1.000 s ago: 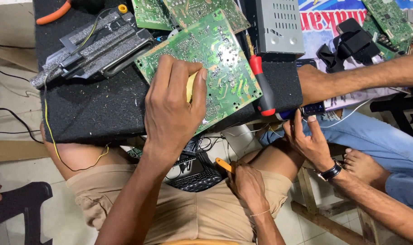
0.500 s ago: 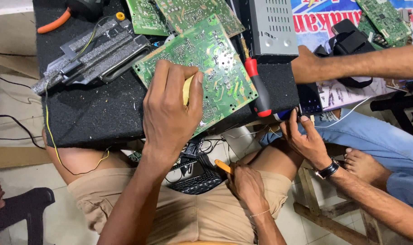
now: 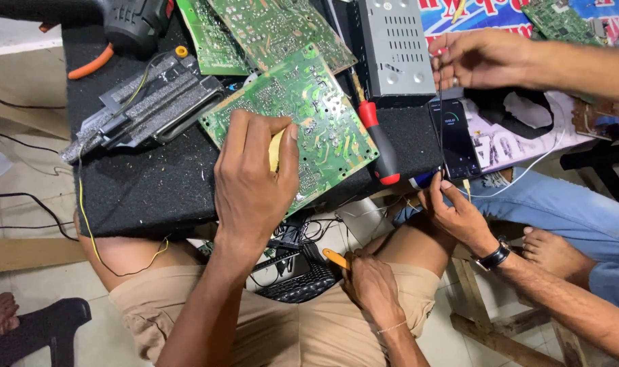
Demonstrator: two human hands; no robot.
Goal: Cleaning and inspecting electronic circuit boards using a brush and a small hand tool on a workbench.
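Currently my left hand presses the green circuit board, fingers curled around a yellow tool. My right hand, down on my lap, grips an orange-handled tool. Board intact; work apparently early.

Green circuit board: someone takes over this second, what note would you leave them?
Left hand presses on the green circuit board, gripping a yellow tool. Right hand rests on the lap, holding an orange-handled tool. The board lies on the black mat; a red-handled screwdriver lies beside it, untouched. A co-worker's hand pinches a thin wire by a phone.
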